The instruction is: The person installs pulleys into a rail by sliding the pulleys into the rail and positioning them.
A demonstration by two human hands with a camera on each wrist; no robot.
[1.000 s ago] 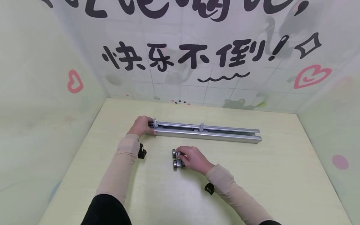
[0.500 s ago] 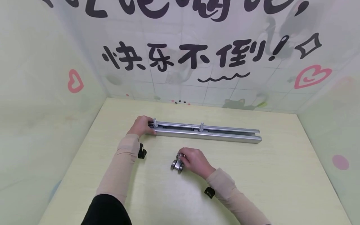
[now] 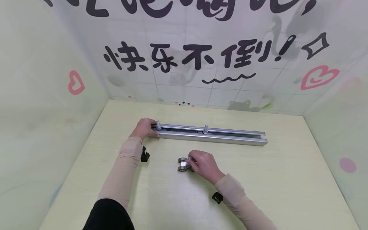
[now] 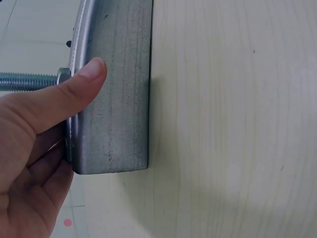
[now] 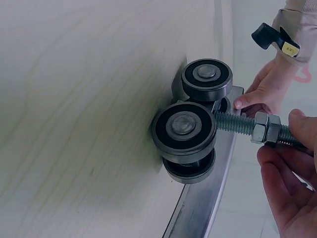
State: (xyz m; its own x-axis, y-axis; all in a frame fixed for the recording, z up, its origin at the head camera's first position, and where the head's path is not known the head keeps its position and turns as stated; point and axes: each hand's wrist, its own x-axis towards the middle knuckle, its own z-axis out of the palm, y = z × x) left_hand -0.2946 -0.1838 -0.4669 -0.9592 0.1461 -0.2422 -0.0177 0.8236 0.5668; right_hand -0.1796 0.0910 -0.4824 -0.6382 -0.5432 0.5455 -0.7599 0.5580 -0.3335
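Roller trolley (image 3: 184, 164): steel, black-rimmed wheels, threaded bolt with nuts, on the table. Rail (image 3: 211, 135): long grey channel (two upright bolts), lying crosswise behind.

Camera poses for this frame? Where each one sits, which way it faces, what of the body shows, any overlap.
Head: on the head, facing forward and down at the table; both forearms, left hand on the rail, right hand on the roller trolley.
Left wrist: at the left hand, facing the rail's end; thumb and fingers show.
Right wrist: at the right hand, low over the table, facing the trolley; its fingers pinch the bolt.
Shared: right wrist also shows rail and left hand.
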